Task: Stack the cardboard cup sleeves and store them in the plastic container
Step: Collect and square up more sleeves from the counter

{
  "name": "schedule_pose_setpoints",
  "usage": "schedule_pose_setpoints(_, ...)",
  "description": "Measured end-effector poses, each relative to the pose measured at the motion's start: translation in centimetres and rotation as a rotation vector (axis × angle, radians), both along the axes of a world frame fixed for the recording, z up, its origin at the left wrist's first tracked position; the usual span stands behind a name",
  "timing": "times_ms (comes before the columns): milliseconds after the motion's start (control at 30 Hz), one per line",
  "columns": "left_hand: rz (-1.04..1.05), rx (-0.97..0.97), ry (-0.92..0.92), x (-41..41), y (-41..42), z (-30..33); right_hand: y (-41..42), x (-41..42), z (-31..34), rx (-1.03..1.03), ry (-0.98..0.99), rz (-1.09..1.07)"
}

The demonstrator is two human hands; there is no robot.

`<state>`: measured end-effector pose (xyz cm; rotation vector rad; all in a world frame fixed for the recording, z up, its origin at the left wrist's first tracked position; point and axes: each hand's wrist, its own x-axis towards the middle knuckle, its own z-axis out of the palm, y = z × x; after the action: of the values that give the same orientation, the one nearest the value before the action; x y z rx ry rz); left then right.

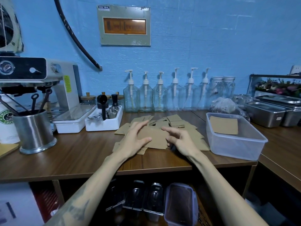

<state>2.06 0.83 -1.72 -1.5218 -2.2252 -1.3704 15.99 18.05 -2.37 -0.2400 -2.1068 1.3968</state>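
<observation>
Both our forearms reach over the desk (81,160): left hand (135,141) flat on the top sleeve (156,137), right hand (180,141) loosely curled, empty, container (236,144) rightward.

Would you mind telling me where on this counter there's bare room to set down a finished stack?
Bare wood lies along the front edge, between the steel cup and the sleeve pile, and in a narrower strip before the plastic container. The back is crowded with pump bottles and a white tray; steel pans fill the right.

dim, bluish light; soft focus, edges bowed outward.
</observation>
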Motion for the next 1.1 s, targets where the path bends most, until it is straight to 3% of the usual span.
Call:
schedule_pose_setpoints(133,0.04,-0.02,0.049,0.3,0.2,-0.1,-0.4,0.1,0.2,-0.04,-0.014,0.007)
schedule_pose_setpoints(367,0.1,0.041,0.043,0.7,-0.5,-0.1,-0.1,-0.6,-0.5,0.215,-0.016,0.01)
schedule_pose_setpoints(633,0.13,0.169,-0.116,-1.0,-1.5,-0.2,0.3,0.4,0.1,0.044,0.159,-0.135)
schedule_pose_setpoints(1100,0.3,-0.208,0.053,-5.6,-1.8,-0.1,1.2,-0.2,-0.7,0.09,0.073,-0.274)
